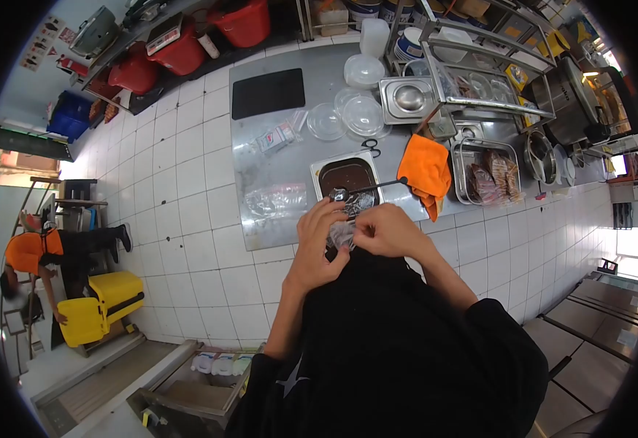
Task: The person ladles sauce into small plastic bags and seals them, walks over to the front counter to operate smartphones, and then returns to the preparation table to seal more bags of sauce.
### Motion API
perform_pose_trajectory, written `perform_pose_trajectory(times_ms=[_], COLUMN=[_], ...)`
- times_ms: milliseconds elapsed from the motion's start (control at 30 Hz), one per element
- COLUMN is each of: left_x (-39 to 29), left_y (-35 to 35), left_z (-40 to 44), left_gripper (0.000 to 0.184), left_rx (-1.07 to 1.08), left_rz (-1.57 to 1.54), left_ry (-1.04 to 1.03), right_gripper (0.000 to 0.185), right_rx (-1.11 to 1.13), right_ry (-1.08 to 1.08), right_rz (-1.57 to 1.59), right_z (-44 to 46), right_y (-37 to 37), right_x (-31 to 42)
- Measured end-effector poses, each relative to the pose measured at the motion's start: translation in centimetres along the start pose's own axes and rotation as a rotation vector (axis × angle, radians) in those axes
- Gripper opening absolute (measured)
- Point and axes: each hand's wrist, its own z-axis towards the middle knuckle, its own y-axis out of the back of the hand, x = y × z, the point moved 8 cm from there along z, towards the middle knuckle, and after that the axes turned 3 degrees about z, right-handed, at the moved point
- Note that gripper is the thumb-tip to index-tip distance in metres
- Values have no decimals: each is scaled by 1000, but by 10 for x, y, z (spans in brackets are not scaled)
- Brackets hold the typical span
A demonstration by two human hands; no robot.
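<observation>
Left hand (312, 248) and right hand (388, 230) pinch a crumpled clear plastic bag (342, 234) near the sauce pan (342, 174) — handling seemingly midway, bag not yet set down.

Orange cloth (425, 165), dark-brown sauce (344, 177), silvery pan (316, 174), black mat (268, 93), red tubs (241, 23), white floor tiles (187, 186)

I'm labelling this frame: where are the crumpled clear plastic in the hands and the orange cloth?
Crumpled clear plastic (341, 234), head view: its visible middle.
Orange cloth (424, 167), head view: its broad upper part.
</observation>
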Motion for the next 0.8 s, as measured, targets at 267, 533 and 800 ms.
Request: perform_pose_trajectory(times_ms=[267,533,800], left_x=[1,15,28], left_y=[-16,-11,-41], left_z=[10,7,1], left_gripper=[47,43,37], left_rx=[-114,-163,229], left_rz=[252,296,172], left_ry=[-129,-86,-153], right_gripper=[23,22,51], right_rx=[-26,-97,328], right_ry=[110,71,-52], right_rz=[-8,198,16], right_z=[-3,-22,-14], right_y=[20,6,-33], right_x=[18,42,27])
